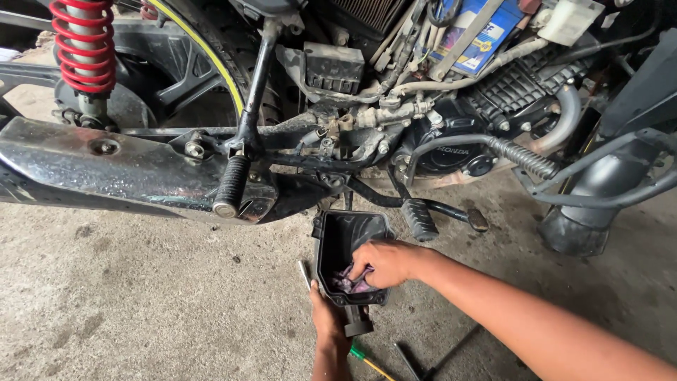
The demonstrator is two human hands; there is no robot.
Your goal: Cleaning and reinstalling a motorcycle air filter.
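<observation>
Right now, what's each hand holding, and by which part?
Left hand grips the black plastic housing at its lower end. Right hand presses a purple rag inside it.

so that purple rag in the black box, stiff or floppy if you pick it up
Probably floppy: the purple rag lies crumpled under the right hand inside the black plastic housing. Likely light, since it bunches loosely. It looks unlikely to roll or slip.

Matt black plastic housing (350, 236), soft cloth rag (348, 282), rough concrete floor (141, 296)
</observation>
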